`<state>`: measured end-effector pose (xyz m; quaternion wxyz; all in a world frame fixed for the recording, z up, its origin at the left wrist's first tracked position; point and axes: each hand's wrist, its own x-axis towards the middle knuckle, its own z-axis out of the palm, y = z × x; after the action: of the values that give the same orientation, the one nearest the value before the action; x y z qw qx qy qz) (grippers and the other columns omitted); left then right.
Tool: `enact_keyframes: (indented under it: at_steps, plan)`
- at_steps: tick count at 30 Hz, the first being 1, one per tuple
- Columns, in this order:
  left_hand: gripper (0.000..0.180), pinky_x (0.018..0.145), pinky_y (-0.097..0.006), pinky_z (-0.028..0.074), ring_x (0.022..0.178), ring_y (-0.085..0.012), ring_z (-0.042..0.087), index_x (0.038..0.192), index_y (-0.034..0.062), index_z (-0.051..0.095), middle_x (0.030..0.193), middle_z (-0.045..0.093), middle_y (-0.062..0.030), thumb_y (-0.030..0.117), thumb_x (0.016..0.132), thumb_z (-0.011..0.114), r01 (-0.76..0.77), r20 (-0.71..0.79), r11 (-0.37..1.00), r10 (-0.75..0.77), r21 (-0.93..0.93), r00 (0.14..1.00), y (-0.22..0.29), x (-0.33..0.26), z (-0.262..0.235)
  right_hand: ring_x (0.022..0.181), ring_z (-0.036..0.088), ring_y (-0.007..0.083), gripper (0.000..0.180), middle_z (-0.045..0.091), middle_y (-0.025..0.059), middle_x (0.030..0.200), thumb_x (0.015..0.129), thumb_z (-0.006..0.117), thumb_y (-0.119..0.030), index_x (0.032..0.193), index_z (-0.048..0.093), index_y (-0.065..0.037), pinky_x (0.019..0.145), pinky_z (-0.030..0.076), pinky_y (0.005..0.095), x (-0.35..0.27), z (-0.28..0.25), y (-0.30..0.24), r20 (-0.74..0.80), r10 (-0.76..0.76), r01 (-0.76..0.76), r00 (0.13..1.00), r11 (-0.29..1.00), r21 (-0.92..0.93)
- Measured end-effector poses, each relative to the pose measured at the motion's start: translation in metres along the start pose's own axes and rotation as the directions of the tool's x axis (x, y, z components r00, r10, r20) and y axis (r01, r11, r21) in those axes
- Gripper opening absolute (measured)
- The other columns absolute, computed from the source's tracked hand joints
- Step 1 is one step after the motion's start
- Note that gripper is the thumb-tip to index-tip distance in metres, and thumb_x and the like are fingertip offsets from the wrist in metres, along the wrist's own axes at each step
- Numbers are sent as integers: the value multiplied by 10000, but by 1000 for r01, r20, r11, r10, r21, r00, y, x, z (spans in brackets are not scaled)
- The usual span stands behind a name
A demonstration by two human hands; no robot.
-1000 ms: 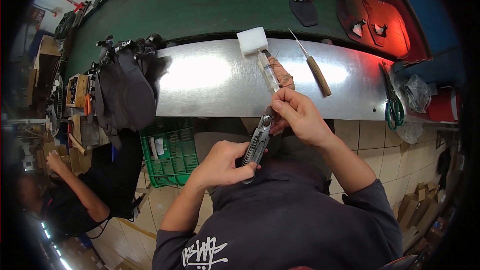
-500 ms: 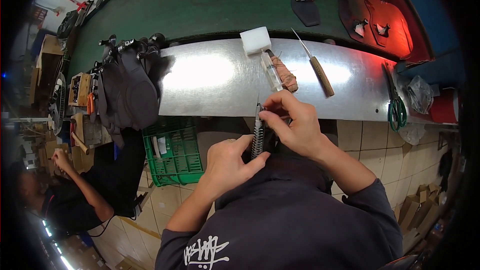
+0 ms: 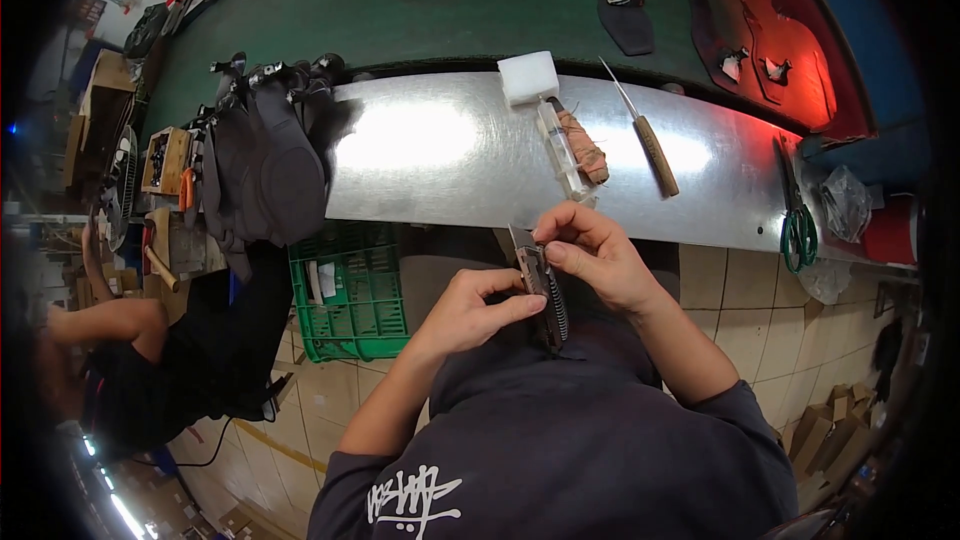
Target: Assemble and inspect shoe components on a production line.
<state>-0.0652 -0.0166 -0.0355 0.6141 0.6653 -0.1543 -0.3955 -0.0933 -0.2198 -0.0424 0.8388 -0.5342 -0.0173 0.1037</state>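
Observation:
Held in front of my torso is a slim dark metal part with a coil spring along one side. A flat plate sticks up at its top end. My left hand grips the part from the left, with the thumb across it. At its upper end, the thumb and forefinger of my right hand are pinched together on the part; whether they hold anything smaller is hidden. Just beyond my hands on the metal bench lie a clear syringe, a brown wrapped bundle and a white foam block.
A wooden-handled awl and green-handled scissors lie to the right. Dark shaped pieces hang over the bench's left end, above a green crate. Another person sits at left. More dark pieces lie on the green surface.
The metal part has turned and tilted, so its flat plate now faces up and the spring sits on the right. Both my hands have shifted slightly with it. The other person's arm has moved.

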Motion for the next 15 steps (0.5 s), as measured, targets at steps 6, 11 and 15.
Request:
enact_keyframes:
  at_steps: [6, 11, 15]
  plan:
    - [216, 760, -225, 453, 825, -46, 554, 1024, -16, 674, 874, 666, 8, 161, 902, 657, 52, 89, 997, -46, -61, 995, 4, 7, -11, 852, 545, 45, 146, 586, -16, 970, 939, 596, -99, 1072, 571, -44, 753, 455, 207, 11, -7, -3, 51, 16, -13, 999, 997, -72]
    - [228, 770, -222, 428, 875, -46, 526, 1070, -17, 646, 959, 638, -1, 160, 931, 614, 48, 254, 968, 17, -247, 967, -5, 12, -20, 835, 547, 47, 132, 582, -17, 950, 952, 575, -100, 1066, 553, -38, 730, 457, 207, 14, -7, -5, 79, -8, 20, 997, 988, -154]
    - [253, 822, -257, 443, 901, -79, 557, 1055, -29, 656, 981, 656, -23, 170, 903, 619, 102, 273, 956, -24, -274, 962, -8, 12, -17, 837, 522, 62, 121, 556, 6, 953, 961, 526, -78, 1073, 518, -32, 745, 447, 225, 8, -3, -1, 88, -44, 64, 995, 968, -243]
